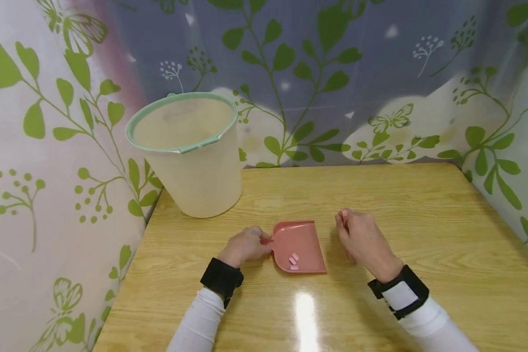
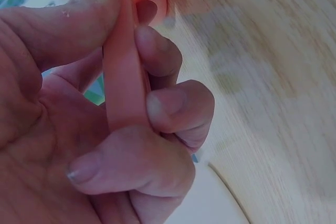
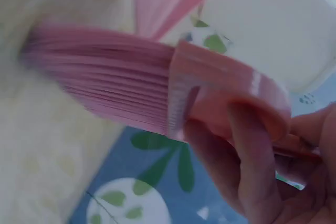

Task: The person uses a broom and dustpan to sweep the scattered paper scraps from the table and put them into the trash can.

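Observation:
A pink dustpan (image 1: 302, 239) lies on the wooden table, its wide edge facing right. Several small pink pieces (image 1: 294, 267) rest in it towards the near side. My left hand (image 1: 243, 246) grips the dustpan's handle (image 2: 125, 72), fingers curled around it with the thumb on top. Right of the pan, my right hand (image 1: 364, 243) holds a small pink hand brush (image 3: 115, 80). In the right wrist view its bristles point left, towards the tabletop, and my fingers curl around its body. From the head view the brush is mostly hidden beneath that hand.
A tall whitish bucket (image 1: 198, 181) with a green rim stands at the table's back left. Patterned curtain cloth (image 1: 299, 98) hangs behind the wooden table (image 1: 405, 195) and along both sides. A bright reflection marks the tabletop near the front.

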`<action>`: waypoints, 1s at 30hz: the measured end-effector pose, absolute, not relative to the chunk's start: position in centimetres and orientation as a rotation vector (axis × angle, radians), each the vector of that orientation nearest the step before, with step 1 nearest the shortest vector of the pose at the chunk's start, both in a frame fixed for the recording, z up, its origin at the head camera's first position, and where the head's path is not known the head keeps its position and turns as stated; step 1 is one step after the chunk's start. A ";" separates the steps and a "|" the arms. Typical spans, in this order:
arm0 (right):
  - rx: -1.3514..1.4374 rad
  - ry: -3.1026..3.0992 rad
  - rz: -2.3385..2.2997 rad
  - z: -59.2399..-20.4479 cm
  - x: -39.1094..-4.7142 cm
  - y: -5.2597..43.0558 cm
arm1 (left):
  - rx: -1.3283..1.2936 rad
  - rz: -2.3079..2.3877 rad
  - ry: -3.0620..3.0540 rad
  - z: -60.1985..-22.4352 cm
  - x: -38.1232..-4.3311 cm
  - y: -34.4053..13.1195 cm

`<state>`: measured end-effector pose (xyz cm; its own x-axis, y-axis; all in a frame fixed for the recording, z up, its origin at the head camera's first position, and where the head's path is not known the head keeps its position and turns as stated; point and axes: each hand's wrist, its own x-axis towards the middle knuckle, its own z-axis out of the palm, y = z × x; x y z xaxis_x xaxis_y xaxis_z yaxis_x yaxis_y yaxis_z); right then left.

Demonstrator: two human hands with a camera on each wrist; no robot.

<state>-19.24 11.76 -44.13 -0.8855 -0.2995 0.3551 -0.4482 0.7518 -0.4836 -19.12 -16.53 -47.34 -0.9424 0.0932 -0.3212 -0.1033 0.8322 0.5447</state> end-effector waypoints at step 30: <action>0.505 -2.270 1.744 -45.5 -18.1 12.1 | 0.212 0.919 2.769 -48.8 -18.1 -24.3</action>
